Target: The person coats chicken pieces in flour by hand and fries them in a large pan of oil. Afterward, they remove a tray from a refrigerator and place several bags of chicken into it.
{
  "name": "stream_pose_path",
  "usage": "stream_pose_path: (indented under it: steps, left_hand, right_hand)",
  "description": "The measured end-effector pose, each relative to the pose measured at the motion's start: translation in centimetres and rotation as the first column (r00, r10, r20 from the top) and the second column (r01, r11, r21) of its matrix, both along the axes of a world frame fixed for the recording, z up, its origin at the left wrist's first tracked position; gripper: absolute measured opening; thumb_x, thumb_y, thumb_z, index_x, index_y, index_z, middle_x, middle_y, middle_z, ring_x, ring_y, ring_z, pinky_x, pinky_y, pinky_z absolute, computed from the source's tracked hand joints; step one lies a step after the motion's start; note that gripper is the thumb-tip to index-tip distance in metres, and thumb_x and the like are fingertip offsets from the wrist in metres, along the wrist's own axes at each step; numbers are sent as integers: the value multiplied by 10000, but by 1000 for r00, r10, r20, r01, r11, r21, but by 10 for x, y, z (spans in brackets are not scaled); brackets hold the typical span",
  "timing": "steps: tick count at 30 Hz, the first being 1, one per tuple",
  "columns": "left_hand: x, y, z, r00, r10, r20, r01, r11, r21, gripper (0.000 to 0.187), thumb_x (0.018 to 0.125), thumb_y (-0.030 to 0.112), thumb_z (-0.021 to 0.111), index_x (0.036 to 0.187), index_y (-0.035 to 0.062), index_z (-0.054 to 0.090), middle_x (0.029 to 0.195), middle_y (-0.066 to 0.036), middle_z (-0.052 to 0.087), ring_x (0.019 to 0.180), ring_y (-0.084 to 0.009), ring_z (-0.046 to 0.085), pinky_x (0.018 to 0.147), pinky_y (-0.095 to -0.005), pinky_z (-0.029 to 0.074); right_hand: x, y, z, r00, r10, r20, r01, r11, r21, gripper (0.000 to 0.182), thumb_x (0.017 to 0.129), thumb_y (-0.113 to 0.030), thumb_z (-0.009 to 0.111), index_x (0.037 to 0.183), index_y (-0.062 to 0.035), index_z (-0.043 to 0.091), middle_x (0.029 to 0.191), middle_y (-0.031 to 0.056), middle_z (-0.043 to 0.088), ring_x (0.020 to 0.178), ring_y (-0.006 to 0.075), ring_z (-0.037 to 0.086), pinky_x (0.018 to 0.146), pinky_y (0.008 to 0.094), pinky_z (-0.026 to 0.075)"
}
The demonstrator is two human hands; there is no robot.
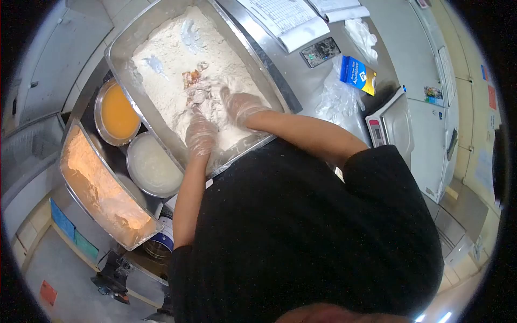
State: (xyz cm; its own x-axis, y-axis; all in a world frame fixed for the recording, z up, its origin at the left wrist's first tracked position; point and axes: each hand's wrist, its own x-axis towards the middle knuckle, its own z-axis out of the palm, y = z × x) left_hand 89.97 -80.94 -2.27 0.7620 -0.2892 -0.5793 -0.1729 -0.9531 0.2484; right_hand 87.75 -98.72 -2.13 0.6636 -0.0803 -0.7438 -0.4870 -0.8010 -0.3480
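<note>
A deep metal tray (121, 51) holds white flour (161, 97). In the flour lie several pieces of food, some orange-brown and wet (190, 78), others coated white (200, 95); their kind is not clear. Both my hands wear clear plastic gloves. My left hand (202, 133) reaches in beside the coated pieces, its fingertips against them and partly covered by flour, so their grip does not show. My right hand (242, 106) rests in the flour just right of the pieces, fingers spread and partly sunk, holding nothing that I can see.
Left of the tray stand a bowl of orange liquid (119, 116), a bowl of cloudy liquid (155, 164) and a long pan of orange-tinted powder (89, 180). To the right are papers (285, 24), a phone (320, 52), a blue-yellow packet (358, 75), clear plastic (338, 99) and a scale (392, 124).
</note>
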Motion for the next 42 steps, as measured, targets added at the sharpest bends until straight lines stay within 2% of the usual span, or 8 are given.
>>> stream_pose_path:
  steps: [2, 9, 11, 19, 29, 35, 39, 42]
  left_hand:
    - [17, 5, 15, 995, 56, -81, -57, 998, -12, 679, 941, 276, 563, 1496, -57, 359, 1100, -327, 669, 949, -421, 699, 844, -449, 563]
    - [84, 4, 39, 992, -123, 32, 123, 992, 1, 651, 888, 359, 676, 1420, 29, 497, 1167, -245, 692, 1093, -381, 678, 953, -452, 522]
    - [85, 4, 32, 986, 68, 153, -42, 985, -168, 725, 864, 366, 734, 1452, 36, 468, 1175, -215, 702, 1097, -366, 679, 975, -429, 517]
    - [29, -6, -9, 920, -361, 151, 323, 919, 227, 1306, 656, 562, 858, 1562, -68, 160, 1599, -299, 239, 1399, -435, 410, 1075, -403, 465]
    - [39, 12, 12, 960, 264, 93, -240, 947, -213, 501, 812, 300, 692, 1229, 30, 625, 987, -298, 701, 949, -432, 690, 850, -490, 546]
    - [20, 26, -1, 972, -9, 236, 29, 996, -79, 421, 893, 399, 667, 999, -5, 714, 940, -279, 706, 918, -408, 699, 811, -468, 561]
    - [-25, 10, 3, 884, -74, 462, 40, 996, 83, 775, 897, 396, 672, 1457, -73, 414, 1099, -309, 674, 938, -394, 698, 875, -427, 555]
    - [-9, 0, -7, 985, 145, 93, -146, 989, -2, 852, 909, 379, 666, 1526, -61, 276, 1213, -332, 625, 1046, -373, 692, 904, -416, 554]
  right_hand:
    - [9, -16, 18, 918, 303, 255, -302, 952, -46, 445, 908, -265, 629, 1281, -23, 650, 1025, 245, 730, 971, 336, 729, 856, 440, 567]
    - [95, -20, 25, 864, 480, 155, -425, 858, -287, 306, 926, -269, 617, 1079, -35, 743, 1003, 191, 746, 944, 316, 736, 771, 438, 585]
    - [108, -17, -24, 887, 69, 457, -15, 993, -121, 446, 919, -283, 608, 1292, -41, 640, 1092, 213, 724, 949, 317, 721, 853, 404, 574]
    - [29, 7, 17, 758, 631, 165, -567, 763, -310, 1241, 648, -308, 876, 1623, -147, 125, 1557, 292, 339, 1259, 440, 566, 970, 449, 552]
    - [56, -6, 32, 928, 269, 257, -214, 951, -223, 529, 856, -519, 672, 991, -17, 766, 1009, 265, 712, 942, 374, 721, 838, 454, 566]
    - [29, -6, 66, 991, 109, 78, -96, 982, -160, 914, 846, -651, 636, 1416, 51, 500, 1339, 279, 603, 1215, 337, 633, 1016, 405, 515]
    - [3, 19, 28, 868, 424, -260, -490, 819, -299, 985, 898, -394, 683, 1633, -122, 86, 1601, 232, 250, 1357, 399, 495, 1115, 424, 458]
    - [5, 14, 1, 993, 111, -29, -114, 978, -175, 794, 897, -241, 667, 1576, -107, 278, 1404, 295, 507, 1230, 402, 604, 1015, 434, 519]
